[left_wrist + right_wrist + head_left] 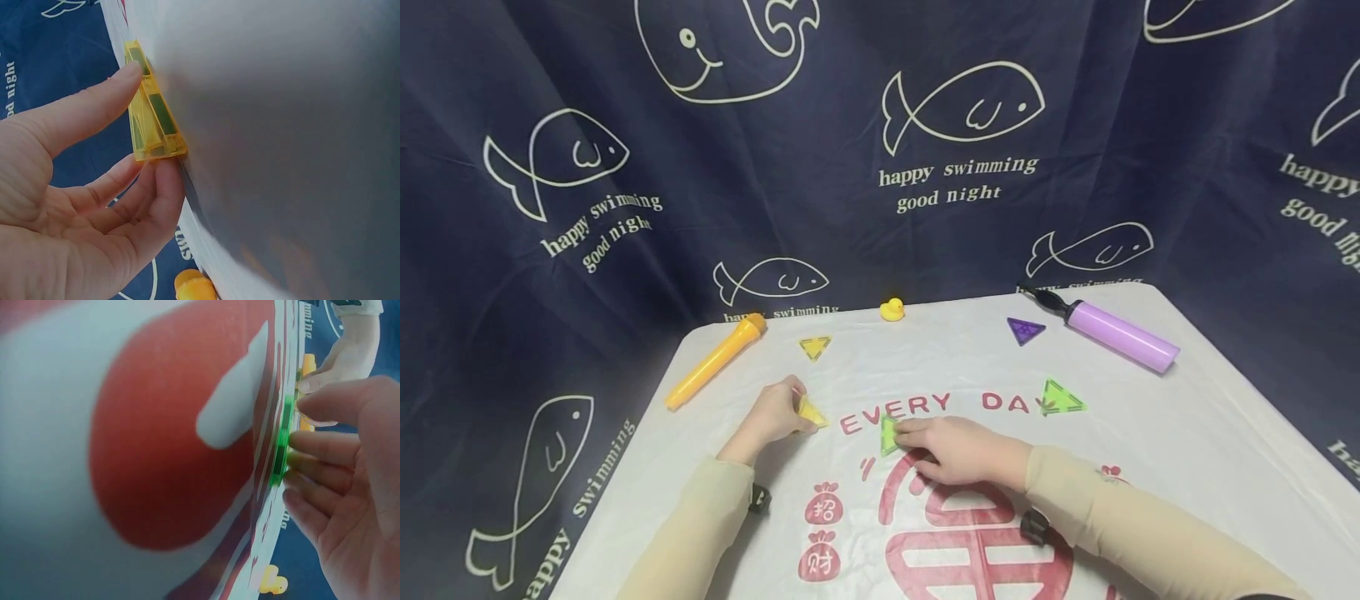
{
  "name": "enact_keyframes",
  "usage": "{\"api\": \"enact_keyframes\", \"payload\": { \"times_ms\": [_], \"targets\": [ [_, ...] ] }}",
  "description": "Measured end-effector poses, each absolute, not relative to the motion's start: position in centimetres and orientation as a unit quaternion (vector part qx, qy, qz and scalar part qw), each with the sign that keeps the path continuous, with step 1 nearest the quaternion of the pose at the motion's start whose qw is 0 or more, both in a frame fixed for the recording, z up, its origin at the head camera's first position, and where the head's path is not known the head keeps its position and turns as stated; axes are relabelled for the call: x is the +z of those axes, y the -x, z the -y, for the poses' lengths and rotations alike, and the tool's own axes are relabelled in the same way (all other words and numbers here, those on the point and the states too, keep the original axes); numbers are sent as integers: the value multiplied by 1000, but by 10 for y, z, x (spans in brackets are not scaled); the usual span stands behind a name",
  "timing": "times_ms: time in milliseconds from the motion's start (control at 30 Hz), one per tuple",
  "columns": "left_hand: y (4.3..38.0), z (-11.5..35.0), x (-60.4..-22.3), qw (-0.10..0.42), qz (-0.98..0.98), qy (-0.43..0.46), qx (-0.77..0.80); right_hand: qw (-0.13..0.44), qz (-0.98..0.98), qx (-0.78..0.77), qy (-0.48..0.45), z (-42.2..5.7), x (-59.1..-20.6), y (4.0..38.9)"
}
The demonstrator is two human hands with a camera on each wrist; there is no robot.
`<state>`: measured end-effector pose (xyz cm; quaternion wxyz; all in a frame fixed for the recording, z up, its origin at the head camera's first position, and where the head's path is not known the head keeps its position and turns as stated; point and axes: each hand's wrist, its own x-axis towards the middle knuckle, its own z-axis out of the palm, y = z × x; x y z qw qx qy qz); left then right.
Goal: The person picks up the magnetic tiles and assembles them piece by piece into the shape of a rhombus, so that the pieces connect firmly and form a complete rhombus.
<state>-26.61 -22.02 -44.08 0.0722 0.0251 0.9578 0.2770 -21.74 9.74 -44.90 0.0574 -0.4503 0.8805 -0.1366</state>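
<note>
My left hand pinches a yellow see-through triangle tile, with the thumb across its face and curled fingers at its lower edge. In the head view that tile is tilted, close over the white tablecloth. Toward the middle, a green triangle tile lies flat on the cloth. The fingertips of my right hand touch the green tile's right part and hide some of it. In the right wrist view, this green tile shows edge-on beside nearly straight fingers.
Behind the hands lie another yellow triangle, a purple triangle and a second green triangle. An orange stick-like toy is at the left, a rubber duck at the back edge, a lilac hand pump at the right.
</note>
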Motion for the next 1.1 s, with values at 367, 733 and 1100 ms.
{"api": "enact_keyframes", "payload": {
  "times_ms": [367,733,1100],
  "targets": [
    [270,203,-445,34,-944,-11,327,5,-906,-153,395,-100,-450,227],
    [270,174,-442,13,-908,4,418,3,-914,-194,357,-92,-450,247],
    [276,154,-446,6,-919,-13,393,26,-932,-235,275,-78,-453,261]
  ]
}}
